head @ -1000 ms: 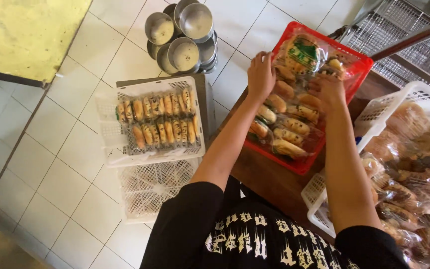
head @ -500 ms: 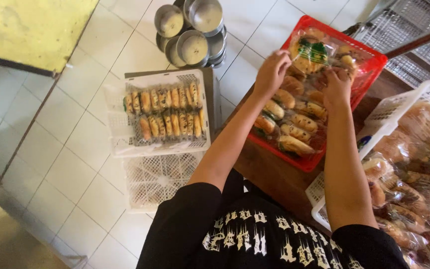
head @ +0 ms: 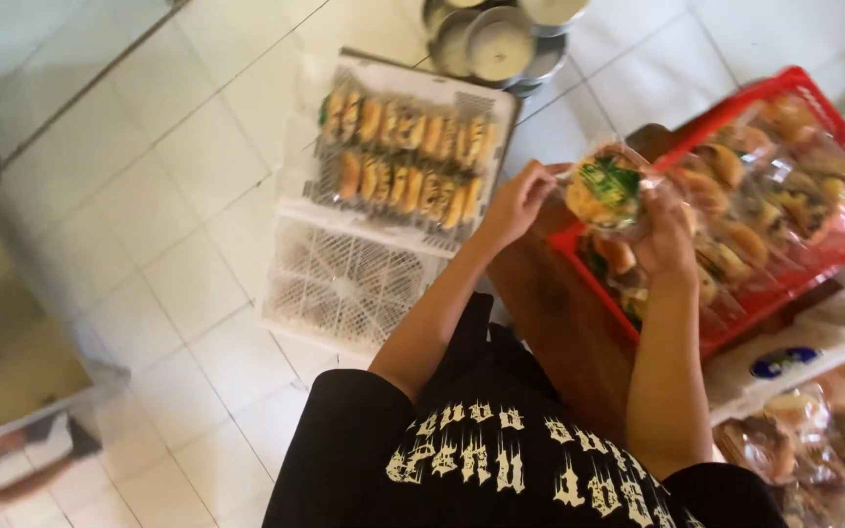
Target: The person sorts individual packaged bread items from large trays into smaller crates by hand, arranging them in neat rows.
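While the left hand (head: 512, 203) pinches its wrapper, the right hand (head: 665, 240) clasps a wrapped bun (head: 606, 189) — lifted

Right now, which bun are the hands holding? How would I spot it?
Find the red crate of wrapped buns on the wooden table. Above its near corner, the left hand and right hand hold one wrapped bun. It alone is lifted up, with green topping.

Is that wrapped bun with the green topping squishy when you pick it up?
Probably soft: the wrapped bun looks like bread, so it likely dents if squeezed. Its clear wrap may be slippery; the left hand pinches its edge while the right hand supports it. Likely light.
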